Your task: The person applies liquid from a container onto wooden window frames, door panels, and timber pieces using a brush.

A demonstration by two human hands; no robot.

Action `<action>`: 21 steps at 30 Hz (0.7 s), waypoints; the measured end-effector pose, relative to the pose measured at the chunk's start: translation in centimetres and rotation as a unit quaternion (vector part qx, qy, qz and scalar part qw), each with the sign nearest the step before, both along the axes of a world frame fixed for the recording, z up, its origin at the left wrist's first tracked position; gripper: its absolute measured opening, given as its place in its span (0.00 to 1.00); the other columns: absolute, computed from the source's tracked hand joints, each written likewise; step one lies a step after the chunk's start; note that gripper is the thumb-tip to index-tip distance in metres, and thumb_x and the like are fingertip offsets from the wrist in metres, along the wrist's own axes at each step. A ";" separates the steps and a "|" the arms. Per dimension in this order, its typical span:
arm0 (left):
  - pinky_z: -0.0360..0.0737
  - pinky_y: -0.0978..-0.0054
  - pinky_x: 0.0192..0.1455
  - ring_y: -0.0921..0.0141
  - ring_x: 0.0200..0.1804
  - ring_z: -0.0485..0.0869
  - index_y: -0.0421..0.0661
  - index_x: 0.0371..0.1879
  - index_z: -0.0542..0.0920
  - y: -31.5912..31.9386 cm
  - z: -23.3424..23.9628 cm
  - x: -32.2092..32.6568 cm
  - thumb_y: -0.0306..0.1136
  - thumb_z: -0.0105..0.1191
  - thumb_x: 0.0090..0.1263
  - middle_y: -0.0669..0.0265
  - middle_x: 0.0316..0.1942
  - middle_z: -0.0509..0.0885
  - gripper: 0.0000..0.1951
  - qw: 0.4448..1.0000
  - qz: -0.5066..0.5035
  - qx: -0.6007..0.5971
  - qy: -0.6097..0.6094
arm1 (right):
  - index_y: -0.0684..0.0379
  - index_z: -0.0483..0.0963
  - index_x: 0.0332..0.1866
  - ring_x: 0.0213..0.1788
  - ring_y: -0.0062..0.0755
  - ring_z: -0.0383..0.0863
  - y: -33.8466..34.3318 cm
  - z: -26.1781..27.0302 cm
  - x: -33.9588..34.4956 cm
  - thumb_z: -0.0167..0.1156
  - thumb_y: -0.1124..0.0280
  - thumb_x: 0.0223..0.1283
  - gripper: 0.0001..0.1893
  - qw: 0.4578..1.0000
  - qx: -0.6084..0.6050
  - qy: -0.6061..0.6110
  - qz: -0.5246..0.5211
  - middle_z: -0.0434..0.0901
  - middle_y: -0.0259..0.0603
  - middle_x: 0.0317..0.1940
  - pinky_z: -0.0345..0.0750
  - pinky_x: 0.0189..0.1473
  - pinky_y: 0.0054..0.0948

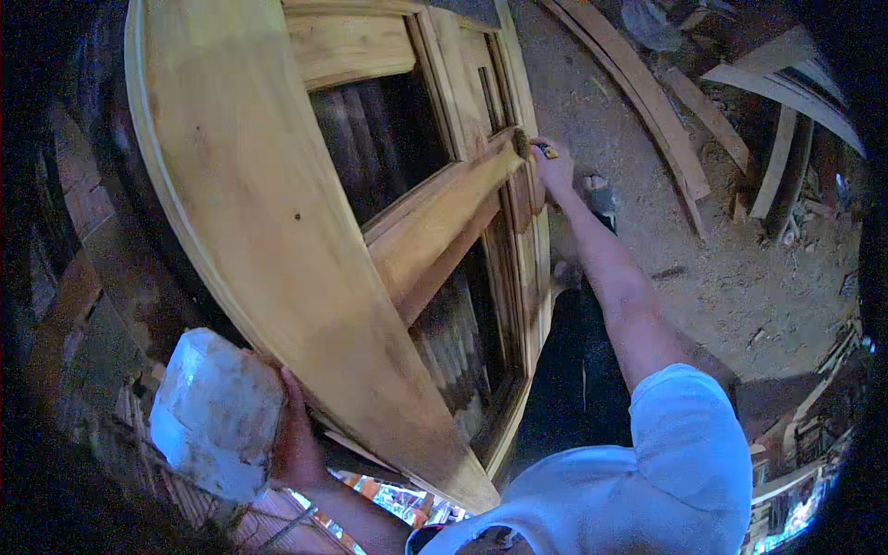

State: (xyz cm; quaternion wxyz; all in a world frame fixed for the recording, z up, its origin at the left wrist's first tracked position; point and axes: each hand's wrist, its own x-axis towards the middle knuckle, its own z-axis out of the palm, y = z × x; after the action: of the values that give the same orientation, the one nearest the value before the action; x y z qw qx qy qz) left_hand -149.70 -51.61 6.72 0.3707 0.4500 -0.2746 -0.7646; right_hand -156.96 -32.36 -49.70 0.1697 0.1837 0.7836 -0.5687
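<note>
A large wooden cabinet or furniture frame (pixel 298 215) fills the middle of the view, with a broad pale top board and a crossbar (pixel 444 215) between dark gaps. My right hand (pixel 555 170) reaches to the frame's right side, gripping what looks like a paintbrush (pixel 522 143). Its dark bristles touch the crossbar's far end, and my fingers hide part of the handle. On the near left, my left hand (pixel 302 444) holds a whitish, stained plastic container (pixel 215 416) beside the top board's edge. The inside of this container cannot be seen.
Long wooden boards (pixel 645 104) lie on the dirt floor (pixel 749 291) to the right, with more timber pieces (pixel 773 163) beyond. Wood scraps lie at the lower right. A ridged panel (pixel 270 524) is below the container. The left side is dark.
</note>
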 end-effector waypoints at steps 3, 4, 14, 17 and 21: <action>0.38 0.37 0.79 0.51 0.80 0.48 0.44 0.76 0.58 0.5 -0.1 -0.5 0.51 0.42 0.75 0.54 0.79 0.54 0.35 0.997 0.047 -0.037 -0.053 | 0.56 0.84 0.45 0.43 0.37 0.87 -1.2 5.6 0.7 0.66 0.67 0.60 0.10 0.998 0.033 0.058 0.021 0.87 0.44 0.37 0.80 0.49 0.34; 0.38 0.37 0.79 0.51 0.80 0.48 0.44 0.76 0.59 0.6 0.0 -0.6 0.51 0.43 0.74 0.54 0.79 0.54 0.35 0.997 0.037 -0.034 -0.058 | 0.57 0.83 0.46 0.43 0.34 0.88 -1.3 8.5 1.4 0.65 0.67 0.62 0.10 0.997 0.035 0.060 0.020 0.87 0.44 0.37 0.81 0.50 0.32; 0.58 0.36 0.75 0.50 0.74 0.62 0.49 0.71 0.67 1.0 2.3 0.3 0.51 0.62 0.62 0.55 0.74 0.65 0.38 0.982 -0.105 0.138 0.070 | 0.61 0.82 0.44 0.50 0.36 0.84 3.9 39.4 -1.2 0.65 0.77 0.61 0.08 0.938 -0.276 0.068 0.198 0.85 0.42 0.44 0.77 0.56 0.32; 0.60 0.36 0.74 0.49 0.74 0.63 0.51 0.72 0.66 1.1 3.1 0.9 0.52 0.67 0.58 0.54 0.73 0.66 0.42 0.987 -0.131 0.081 0.038 | 0.60 0.83 0.45 0.52 0.34 0.84 6.0 41.8 -5.2 0.65 0.80 0.59 0.10 0.856 -0.398 0.087 0.319 0.86 0.40 0.45 0.77 0.59 0.33; 0.60 0.36 0.74 0.48 0.74 0.62 0.53 0.73 0.65 1.3 4.7 2.3 0.51 0.69 0.56 0.55 0.74 0.64 0.44 0.984 -0.130 0.093 0.076 | 0.60 0.83 0.45 0.55 0.34 0.83 4.9 43.1 -12.2 0.66 0.81 0.59 0.10 0.743 -0.434 0.127 0.493 0.85 0.39 0.50 0.77 0.61 0.34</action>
State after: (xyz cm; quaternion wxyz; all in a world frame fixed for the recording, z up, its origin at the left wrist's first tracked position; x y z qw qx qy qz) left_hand -147.43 -50.36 11.41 0.2441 0.3835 -0.2295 -0.8606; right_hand -169.13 -27.46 -6.63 0.3866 -0.3959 0.4477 -0.7024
